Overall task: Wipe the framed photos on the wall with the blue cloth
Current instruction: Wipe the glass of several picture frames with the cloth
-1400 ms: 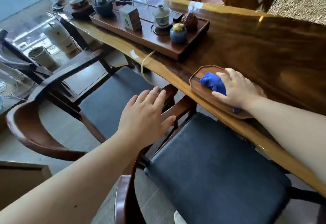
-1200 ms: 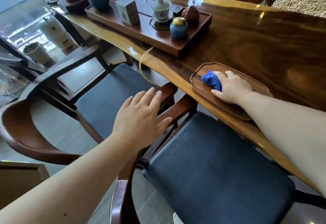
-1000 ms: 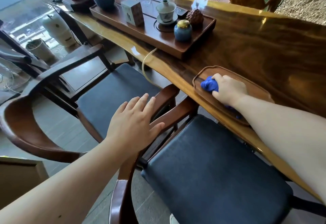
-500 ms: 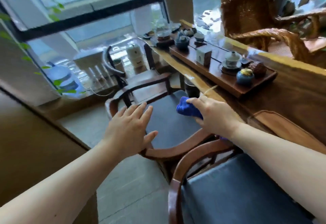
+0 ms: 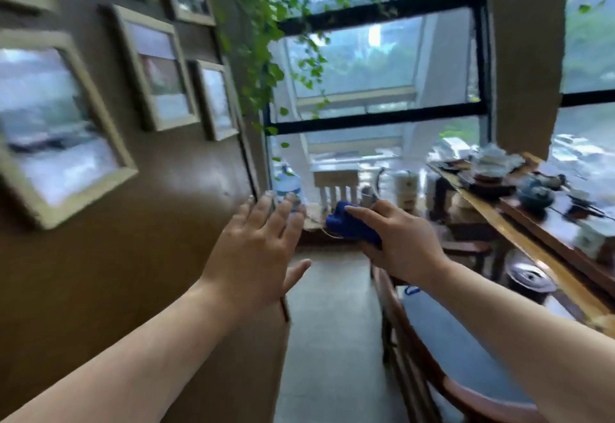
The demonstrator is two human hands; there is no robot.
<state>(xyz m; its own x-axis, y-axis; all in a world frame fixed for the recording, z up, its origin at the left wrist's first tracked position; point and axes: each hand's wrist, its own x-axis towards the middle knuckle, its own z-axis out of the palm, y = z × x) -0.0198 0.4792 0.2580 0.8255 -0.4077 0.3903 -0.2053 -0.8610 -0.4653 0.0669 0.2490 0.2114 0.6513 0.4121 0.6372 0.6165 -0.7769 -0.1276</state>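
Person stands in the aisle between a brown wall (image 5: 139,223) and a long wooden table (image 5: 539,249), both arms stretched out ahead. Right hand (image 5: 399,242) is closed around the blue cloth (image 5: 352,226), bunched up, index finger laid over its top, cloth sticking out to the left of the fist; it is held in mid-air, touching neither wall nor table. Left hand (image 5: 259,249) is empty, spread flat, fingers (image 5: 266,213) extended and slightly apart, thumb out to the right, palm facing away, just beside the wall but contact can't be told. Framed photos (image 5: 156,66) hang on the wall, upper left, light-coloured frames, several in a loose cluster; the nearest big one (image 5: 56,123) is heavily blurred. Cloth is well apart from all of them, lower and to the right. A trailing green plant (image 5: 263,56) hangs down at the wall's far end, beside a large black-framed window (image 5: 376,116). Tea ware on a tray (image 5: 532,193) sits on the table at right, blurred. A wooden chair with a dark blue seat (image 5: 459,349) is under the right forearm. Grey floor (image 5: 326,322) runs down the middle. A water bottle (image 5: 288,186) stands by the window, partly behind the left fingertips.
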